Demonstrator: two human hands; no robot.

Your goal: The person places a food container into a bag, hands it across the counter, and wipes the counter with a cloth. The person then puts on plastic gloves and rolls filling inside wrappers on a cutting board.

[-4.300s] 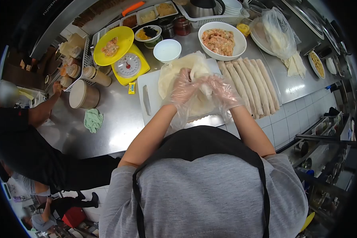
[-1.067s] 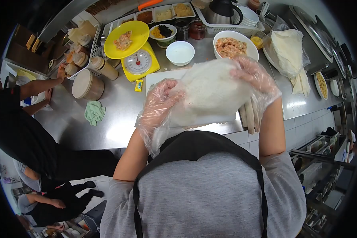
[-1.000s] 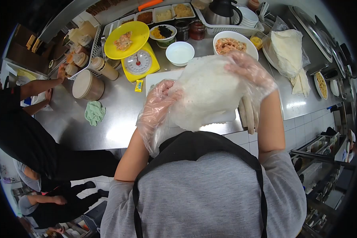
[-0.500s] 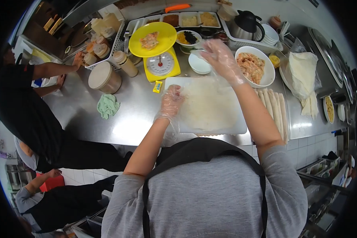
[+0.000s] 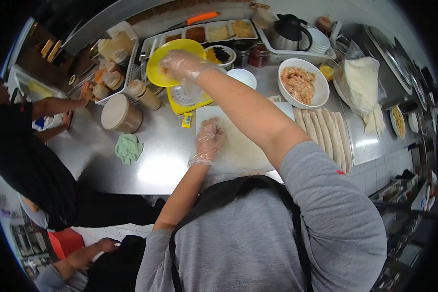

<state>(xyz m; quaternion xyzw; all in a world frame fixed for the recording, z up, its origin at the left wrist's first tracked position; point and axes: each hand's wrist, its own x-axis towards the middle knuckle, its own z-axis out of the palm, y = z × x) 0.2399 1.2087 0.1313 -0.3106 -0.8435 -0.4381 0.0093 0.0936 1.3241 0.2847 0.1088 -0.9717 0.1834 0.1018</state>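
My right hand [image 5: 182, 65], in a clear plastic glove, reaches over the yellow scale pan [image 5: 156, 80]. Its fingers curl round the pinkish meat filling [image 5: 165, 71], mostly hidden under the hand. Below the pan stands the yellow kitchen scale [image 5: 175, 104], its dial partly covered by the glove. My left hand [image 5: 209, 138], gloved too, rests with curled fingers on the left side of the white cutting board [image 5: 219, 165]; nothing shows in it. A thin pale wrapper sheet [image 5: 246, 146] lies flat on the board, partly hidden by my right arm.
A bowl of meat filling [image 5: 301, 87] and a row of long pale rolls [image 5: 321, 129] stand to the right. Left are a lidded tub [image 5: 121, 114], a squeeze bottle [image 5: 145, 95] and a green cloth [image 5: 129, 148]. A co-worker's arm [image 5: 58, 107] reaches in at far left.
My right hand has swung left from above the small white bowl to the yellow pan and covers the filling there. My left hand stays on the board; the view has shifted slightly.
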